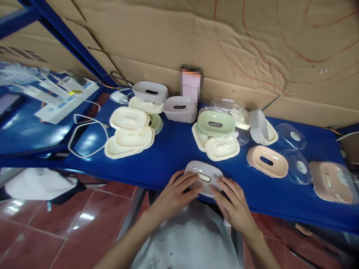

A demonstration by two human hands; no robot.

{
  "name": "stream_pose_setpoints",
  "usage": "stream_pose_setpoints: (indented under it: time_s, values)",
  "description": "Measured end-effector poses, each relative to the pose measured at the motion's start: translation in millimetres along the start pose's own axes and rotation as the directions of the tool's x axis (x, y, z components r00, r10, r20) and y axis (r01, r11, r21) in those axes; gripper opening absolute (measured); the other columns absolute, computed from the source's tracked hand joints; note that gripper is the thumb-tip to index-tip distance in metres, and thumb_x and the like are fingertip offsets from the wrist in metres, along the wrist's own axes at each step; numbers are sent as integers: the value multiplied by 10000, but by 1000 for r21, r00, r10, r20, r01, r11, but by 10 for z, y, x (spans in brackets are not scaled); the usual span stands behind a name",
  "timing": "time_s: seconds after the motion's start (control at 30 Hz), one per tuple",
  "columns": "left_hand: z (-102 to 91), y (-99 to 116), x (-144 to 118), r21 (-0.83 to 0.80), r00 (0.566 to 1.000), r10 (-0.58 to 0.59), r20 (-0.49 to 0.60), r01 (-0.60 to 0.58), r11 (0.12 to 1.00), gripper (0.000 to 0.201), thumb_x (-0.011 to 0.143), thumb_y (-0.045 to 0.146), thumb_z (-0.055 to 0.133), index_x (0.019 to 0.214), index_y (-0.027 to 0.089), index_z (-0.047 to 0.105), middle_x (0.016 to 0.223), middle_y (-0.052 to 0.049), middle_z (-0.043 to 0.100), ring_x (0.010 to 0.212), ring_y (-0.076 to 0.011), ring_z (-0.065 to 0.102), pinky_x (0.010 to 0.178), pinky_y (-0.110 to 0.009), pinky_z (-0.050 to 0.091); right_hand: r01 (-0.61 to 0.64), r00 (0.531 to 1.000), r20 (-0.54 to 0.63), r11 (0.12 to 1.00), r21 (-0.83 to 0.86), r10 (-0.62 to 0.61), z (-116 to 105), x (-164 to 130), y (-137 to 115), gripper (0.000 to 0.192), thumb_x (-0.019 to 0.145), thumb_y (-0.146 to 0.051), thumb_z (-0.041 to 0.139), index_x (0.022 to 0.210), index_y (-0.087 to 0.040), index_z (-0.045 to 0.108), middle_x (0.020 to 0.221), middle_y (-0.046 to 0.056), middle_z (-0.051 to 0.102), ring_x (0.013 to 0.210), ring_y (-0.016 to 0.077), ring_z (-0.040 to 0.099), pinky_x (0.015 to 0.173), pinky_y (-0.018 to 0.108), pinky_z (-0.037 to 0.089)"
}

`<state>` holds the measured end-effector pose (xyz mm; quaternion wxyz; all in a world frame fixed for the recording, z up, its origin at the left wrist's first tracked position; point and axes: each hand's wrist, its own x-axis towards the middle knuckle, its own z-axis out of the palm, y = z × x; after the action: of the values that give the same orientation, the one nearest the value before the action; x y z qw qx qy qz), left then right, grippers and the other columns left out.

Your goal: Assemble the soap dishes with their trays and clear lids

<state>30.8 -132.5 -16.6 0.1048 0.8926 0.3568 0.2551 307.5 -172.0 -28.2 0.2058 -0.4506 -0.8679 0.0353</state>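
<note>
At the table's front edge lies a grey plastic box (pixel 208 171) with rounded corners and a slot in its top; something cream-coloured shows through the slot. My left hand (pixel 179 190) grips its left side, fingers laid over the top near the slot. On the opposite side, my right hand (pixel 231 198) holds the box with bent fingers along the edge. Beyond it are a cream oval tray (pixel 224 151) and a green slotted cover (pixel 215 123). A peach slotted cover (pixel 267 161) lies to the right of my right hand.
Cream trays (pixel 130 121) are stacked at the left, near a white cable (pixel 88 155). A phone (pixel 191 84) leans on the cardboard wall behind grey covers (pixel 180 109). Clear lids (pixel 296 167) and another peach box (pixel 329 181) lie right. A power strip (pixel 67 101) sits far left.
</note>
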Motion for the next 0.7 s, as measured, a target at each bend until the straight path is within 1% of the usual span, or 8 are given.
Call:
stream_pose_setpoints:
  time_s: [0.07,0.13,0.23,0.3,0.43,0.53,0.6,0.7]
  values:
    - [-33,-38,-9,1,1000,23,1,-23,1000,309,1029,91,631,1285,251,696,1396,-81,739,1359,-267,648,1207,-491,446,11,1000,3,1000,3,-11,-60,-7,86,529,1036,-209,646,1549,-327,592,1553,71,641,1452,276,590,1195,495,501]
    - [-61,-56,-12,-2,1000,27,-11,-27,1000,319,1024,71,618,1283,241,691,1384,-90,738,1341,-267,661,1189,-497,479,-81,994,-79,996,-30,79,-162,-21,292,589,1035,-261,663,1607,-314,531,1580,106,613,1459,310,582,1186,518,489]
    - [-93,-80,-18,-35,997,-10,-74,7,999,341,996,111,690,1318,222,674,1428,-145,690,1335,-297,659,1123,-502,553,-393,898,-285,903,-174,336,-311,-81,718,611,1038,-325,669,1623,-239,513,1602,184,575,1510,400,514,1186,607,430]
    - [-110,-111,-30,-66,992,-61,-113,54,996,398,975,149,737,1359,218,658,1477,-178,637,1388,-339,615,1103,-526,580,-503,845,-342,829,-246,411,-353,-153,937,529,1057,-362,641,1561,-214,582,1539,193,631,1474,413,545,1192,641,379]
    - [-120,-181,-62,-103,988,-108,-111,97,990,381,985,198,749,1353,230,655,1494,-170,614,1409,-345,593,1109,-530,592,-486,862,-306,832,-268,405,-330,-292,1004,383,1067,-357,608,1420,-235,692,1334,129,762,1284,340,672,1181,584,359]
    - [-101,-201,-74,-97,984,-127,-124,115,989,335,973,198,767,1294,229,676,1464,-162,632,1353,-332,628,1071,-507,604,-494,852,-332,834,-247,406,-341,-264,874,401,1057,-374,610,1430,-245,680,1396,131,728,1278,341,664,1178,571,358]
    - [-84,-203,-73,-93,977,-146,-155,133,987,298,954,201,788,1234,228,689,1445,-162,636,1339,-340,632,1059,-518,600,-449,870,-323,868,-211,372,-374,-121,803,438,1060,-365,598,1484,-259,635,1443,132,702,1326,348,647,1182,563,377]
    - [-68,-216,-70,-117,968,-168,-186,148,982,249,929,216,816,1131,228,672,1455,-161,613,1375,-359,604,1093,-561,574,-304,943,-196,937,-171,271,-404,280,782,523,1087,-317,535,1607,-265,499,1569,142,613,1462,338,567,1207,537,390]
